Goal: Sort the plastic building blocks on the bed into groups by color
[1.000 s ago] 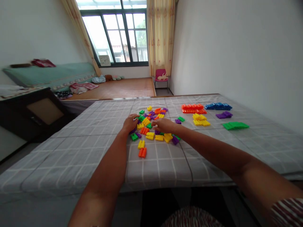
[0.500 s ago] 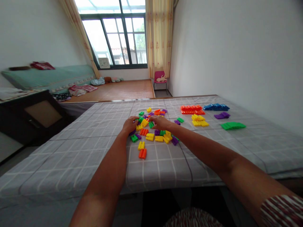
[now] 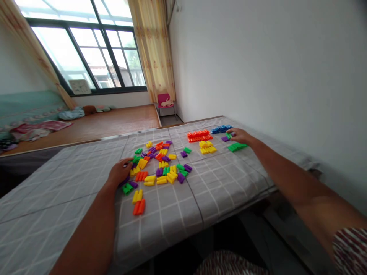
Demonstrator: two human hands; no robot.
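Observation:
Small plastic building blocks (image 3: 149,180), yellow, orange, green and purple, lie in a loose mixed pile on the checked cloth. My left hand (image 3: 119,172) rests at the pile's left edge, curved with thumb and forefinger apart, its fingertips beside a green block (image 3: 136,159); blocks partly under it are hidden. Out to the right, my right hand (image 3: 240,135) pinches a green block (image 3: 228,135) just above the purple blocks (image 3: 226,139). Close by are a row of green blocks (image 3: 237,147), stacked blue blocks (image 3: 221,129), orange blocks (image 3: 200,136) and yellow blocks (image 3: 207,147).
The grey checked cloth (image 3: 169,214) covers the table up to its near edge. A white wall (image 3: 258,68) runs along the right side. Beyond the table are a wooden platform (image 3: 123,120), a pink chair (image 3: 164,100) and a curtained window.
My right hand has moved from the pile to the purple group on the right, carrying a green block. The left hand stays by the pile. My view has turned right.

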